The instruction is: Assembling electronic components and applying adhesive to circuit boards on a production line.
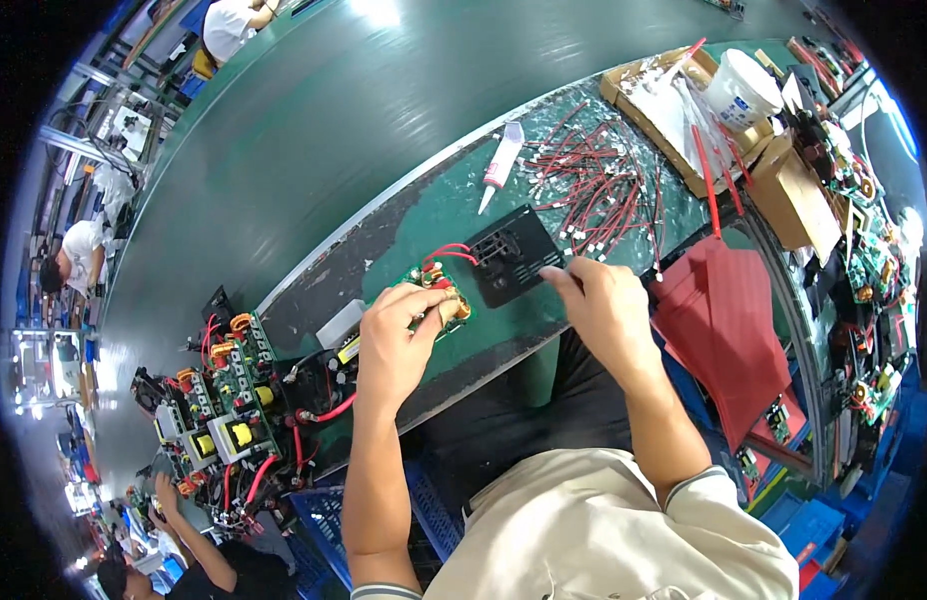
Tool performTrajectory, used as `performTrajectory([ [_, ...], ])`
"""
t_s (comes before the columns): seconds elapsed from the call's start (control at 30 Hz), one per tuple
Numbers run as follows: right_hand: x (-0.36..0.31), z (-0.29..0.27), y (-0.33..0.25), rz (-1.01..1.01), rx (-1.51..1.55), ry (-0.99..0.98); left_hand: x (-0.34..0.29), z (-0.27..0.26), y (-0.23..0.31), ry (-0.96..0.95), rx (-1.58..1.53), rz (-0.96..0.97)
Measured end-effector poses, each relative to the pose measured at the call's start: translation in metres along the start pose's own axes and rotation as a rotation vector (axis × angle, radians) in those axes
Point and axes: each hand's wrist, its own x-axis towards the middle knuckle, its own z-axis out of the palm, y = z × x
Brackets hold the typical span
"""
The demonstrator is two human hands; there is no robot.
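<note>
My left hand (396,335) is closed, fingertips pinched on a green circuit board (462,310) with copper coils on it. Two red wires (449,250) run from this board to a black plastic panel (514,270) that has slots and a socket. The panel lies tilted on the bench, just right of the board. At its right corner, my right hand (609,310) has its thumb on the edge with the fingers curled; the palm side is hidden. A white glue tube (502,165) with a pointed nozzle lies beyond the panel.
Red wires with white connectors (599,190) lie heaped on the bench. A cardboard tray (649,110), a white bucket (742,90) and red sheets (719,330) are at right. Assembled circuit boards (229,400) crowd the left. A green conveyor belt (314,140) runs behind; people sit beyond it.
</note>
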Motion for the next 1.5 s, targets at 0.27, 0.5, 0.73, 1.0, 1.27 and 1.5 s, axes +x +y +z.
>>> performTrajectory([
  [0.27, 0.007, 0.047, -0.036, -0.3, 0.727, -0.197, -0.003, -0.008, 0.009, -0.082, 0.104, 0.11],
  [0.5, 0.004, 0.057, -0.031, 0.307, 1.374, -0.65, 0.001, -0.007, 0.004, -0.019, 0.129, 0.227],
  [0.73, 0.006, 0.011, 0.009, 0.025, 0.169, 0.302, 0.007, 0.004, 0.002, 0.039, 0.098, 0.207],
  [1.0, 0.01, 0.031, -0.017, 0.009, 0.902, -0.002, 0.009, 0.019, -0.006, 0.089, 0.048, 0.132],
  [1.27, 0.016, 0.066, -0.019, 0.016, 1.276, -0.258, 0.011, 0.019, -0.004, 0.11, 0.024, 0.093],
  [1.5, 0.011, 0.072, -0.021, 0.019, 1.182, -0.215, 0.01, 0.019, -0.003, 0.118, 0.013, 0.087],
])
